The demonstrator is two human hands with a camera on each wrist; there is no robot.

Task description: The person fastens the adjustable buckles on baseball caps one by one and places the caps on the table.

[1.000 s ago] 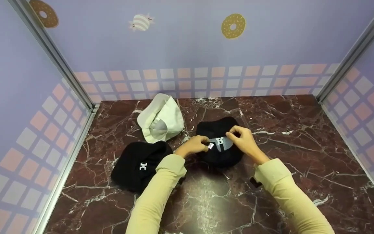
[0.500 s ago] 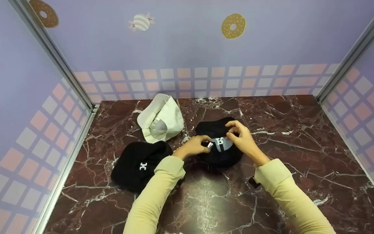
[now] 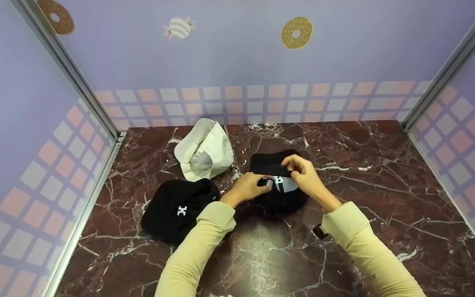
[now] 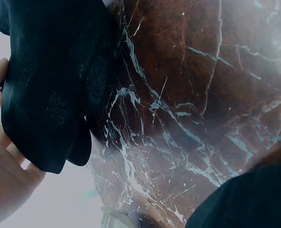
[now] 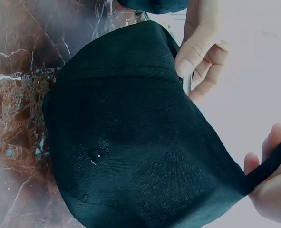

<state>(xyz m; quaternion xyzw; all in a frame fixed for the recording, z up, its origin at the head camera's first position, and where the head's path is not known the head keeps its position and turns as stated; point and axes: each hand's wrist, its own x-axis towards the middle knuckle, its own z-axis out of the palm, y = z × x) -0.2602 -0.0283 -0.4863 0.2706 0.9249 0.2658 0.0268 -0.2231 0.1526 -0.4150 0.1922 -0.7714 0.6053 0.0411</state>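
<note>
A black cap (image 3: 283, 204) is held by both hands right of the middle in the head view, its inside with a grey and white label showing. My left hand (image 3: 248, 187) grips the cap's left edge, a small shiny buckle (image 3: 269, 182) by its fingers. My right hand (image 3: 309, 177) pinches a dark strap; in the right wrist view this strap (image 5: 268, 166) runs from the cap's edge into the fingers. The left wrist view shows the cap (image 4: 54, 80) with the left hand's fingers along its edge. The strap's far end is hidden.
Another black cap (image 3: 165, 212) with a white emblem lies to the left, under the left forearm. A white cap (image 3: 219, 150) sits behind it. Purple patterned walls (image 3: 237, 62) bound the red marble surface (image 3: 386, 185) at the back and sides.
My right hand has shifted slightly left with the strap, which now stretches across the cap opening. The left fingers and the buckle have turned a little. The other caps have stayed put.
</note>
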